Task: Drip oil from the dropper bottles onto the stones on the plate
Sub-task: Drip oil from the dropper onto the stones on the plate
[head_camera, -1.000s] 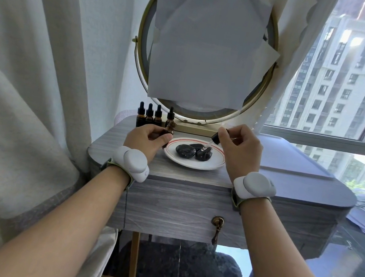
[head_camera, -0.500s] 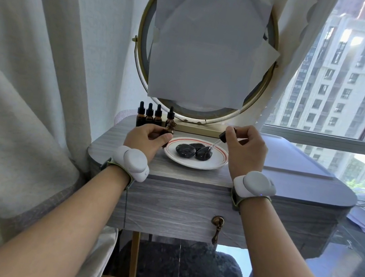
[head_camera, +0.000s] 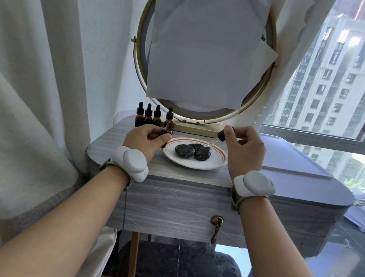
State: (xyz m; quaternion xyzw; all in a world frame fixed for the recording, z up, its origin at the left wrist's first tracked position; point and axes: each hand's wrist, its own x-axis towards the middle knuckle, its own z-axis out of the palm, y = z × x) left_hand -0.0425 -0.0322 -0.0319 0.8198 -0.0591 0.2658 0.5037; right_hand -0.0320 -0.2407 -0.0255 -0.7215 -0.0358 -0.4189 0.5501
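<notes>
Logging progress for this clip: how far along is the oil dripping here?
Done: one amber bottle is uncapped, held by the left hand. In hand: the right hand pinches its dropper, tip over the rightmost stone on the plate. Left: four capped bottles stand behind; whether any stone is already oiled cannot be told.

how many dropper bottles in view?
5. Four capped bottles stand in a row at the table's back left, before the mirror; the fifth bottle, uncapped, is held in the left hand.

Both wrists wear rounded white devices (head_camera: 130, 163) (head_camera: 254, 184) on olive straps (head_camera: 235, 197).
</notes>
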